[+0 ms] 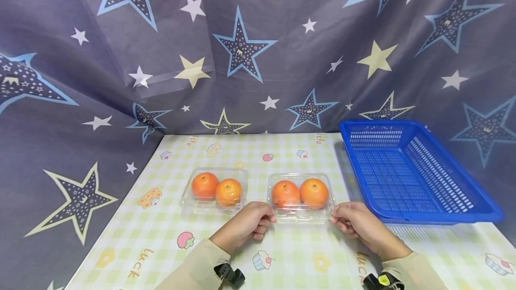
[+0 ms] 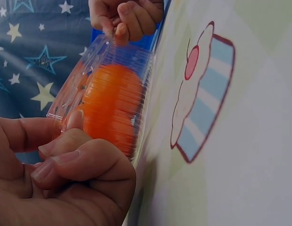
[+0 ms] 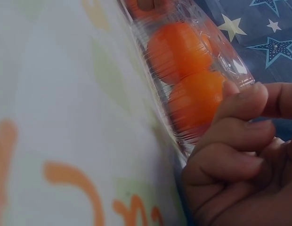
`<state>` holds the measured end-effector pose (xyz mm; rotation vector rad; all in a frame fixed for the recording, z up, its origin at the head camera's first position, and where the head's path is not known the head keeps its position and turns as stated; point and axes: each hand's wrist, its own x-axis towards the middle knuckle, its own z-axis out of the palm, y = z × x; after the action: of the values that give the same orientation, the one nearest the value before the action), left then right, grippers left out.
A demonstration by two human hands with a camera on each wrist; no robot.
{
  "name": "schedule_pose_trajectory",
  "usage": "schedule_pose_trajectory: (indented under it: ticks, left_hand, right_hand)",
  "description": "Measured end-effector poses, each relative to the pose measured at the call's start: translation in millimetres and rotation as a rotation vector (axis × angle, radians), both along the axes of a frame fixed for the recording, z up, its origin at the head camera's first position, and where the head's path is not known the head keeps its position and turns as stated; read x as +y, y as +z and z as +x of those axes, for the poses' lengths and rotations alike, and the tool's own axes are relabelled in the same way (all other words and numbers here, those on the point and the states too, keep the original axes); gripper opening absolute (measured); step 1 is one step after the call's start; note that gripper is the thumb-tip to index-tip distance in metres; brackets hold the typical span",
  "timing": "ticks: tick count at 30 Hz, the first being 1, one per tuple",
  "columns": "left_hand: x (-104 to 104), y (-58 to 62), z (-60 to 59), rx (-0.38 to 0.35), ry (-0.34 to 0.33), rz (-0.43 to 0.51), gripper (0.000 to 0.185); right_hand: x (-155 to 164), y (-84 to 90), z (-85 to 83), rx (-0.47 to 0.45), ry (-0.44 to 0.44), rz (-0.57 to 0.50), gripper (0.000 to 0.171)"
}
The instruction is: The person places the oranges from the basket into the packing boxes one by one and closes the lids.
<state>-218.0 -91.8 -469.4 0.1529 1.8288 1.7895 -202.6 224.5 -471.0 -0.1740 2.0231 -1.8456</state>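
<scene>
Holding: our left hand [image 1: 247, 223] and right hand [image 1: 356, 222] pinch the ends of the clear orange box [image 1: 301, 197], fingers curled.
Nearby: blue basket [image 1: 415, 173], second box [image 1: 215, 189].

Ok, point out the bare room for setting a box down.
Free: the blue basket, the tablecloth behind both boxes, and the left edge. Crowded: the near middle, where both hands hold the right box beside the left box.

The head camera looks forward and down over the desk [image 1: 169, 236] from its near edge. Both wrist cameras sit low and very close, sharing the clear box [image 1: 300, 197] of oranges.
</scene>
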Motion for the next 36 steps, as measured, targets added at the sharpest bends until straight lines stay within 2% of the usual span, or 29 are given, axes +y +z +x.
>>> schedule_pose_trajectory:
  ticks: [25,36]
  left_hand:
    - [-1.0,-1.8,-1.2,0.003,-0.001,0.016,0.016]
    - [1.6,-1.2,0.2,-0.013,0.037,0.037,0.017]
  right_hand:
    - [-0.1,-0.4,-0.4,0.005,0.007,0.005,0.019]
    - [-3.6,-3.1,-0.9,0.006,-0.039,0.013,0.024]
